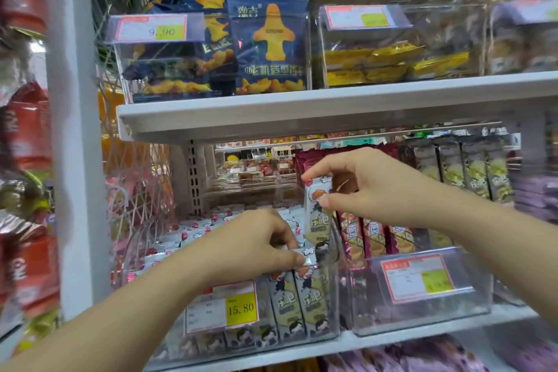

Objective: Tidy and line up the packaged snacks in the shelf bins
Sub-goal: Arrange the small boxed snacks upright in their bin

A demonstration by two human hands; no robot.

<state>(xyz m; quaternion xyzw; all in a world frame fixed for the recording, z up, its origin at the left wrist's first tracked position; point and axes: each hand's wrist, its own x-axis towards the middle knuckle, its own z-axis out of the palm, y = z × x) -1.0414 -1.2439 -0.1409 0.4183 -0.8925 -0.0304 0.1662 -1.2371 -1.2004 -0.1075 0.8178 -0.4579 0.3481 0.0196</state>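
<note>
My right hand point(367, 187) pinches an upright white snack pack point(319, 214) above the clear bin point(333, 305); just below it, my left hand point(253, 243) grips the top of a standing front-row pack point(311, 302).

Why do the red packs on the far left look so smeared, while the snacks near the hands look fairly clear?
Head view: the red packs at the left edge are motion-blurred and stretched by the wide lens; the pack pinched in the right hand is sharper, its print legible; the left hand is fairly crisp; the clear bin fronts carry glare, washing out the right price tag.
</note>
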